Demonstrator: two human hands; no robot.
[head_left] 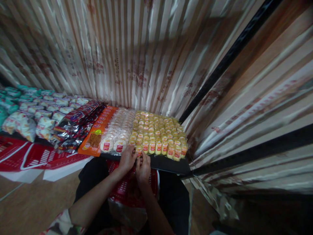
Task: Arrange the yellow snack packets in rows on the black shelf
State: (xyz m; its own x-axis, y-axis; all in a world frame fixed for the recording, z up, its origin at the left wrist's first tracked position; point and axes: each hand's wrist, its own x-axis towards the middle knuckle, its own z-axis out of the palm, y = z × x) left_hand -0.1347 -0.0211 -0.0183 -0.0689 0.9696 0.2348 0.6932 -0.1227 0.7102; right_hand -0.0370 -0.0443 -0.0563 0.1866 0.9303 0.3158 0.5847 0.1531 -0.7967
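2 hands: the left hand and right hand meet at the front of the shelf, fingers bent inward, fingertips at 1 small yellow packet; how firmly either grips it, one cannot tell.
Yellow packet: at the front edge of the yellow rows, near their left end, between the fingertips of both hands.
Crowding: yellow rows stand close on its right and behind; white packets in clear wrap lie just to the left.
Further left: 1 orange bag, then dark shiny bags, white bags and green bags.
Shelf: a black edge shows below the yellow rows, above the person's dark-clad knees.
Below left: a red printed sheet hangs over the brown floor.
In the way: a striped curtain rises behind the goods; 1 black pole slants down to their back right corner.
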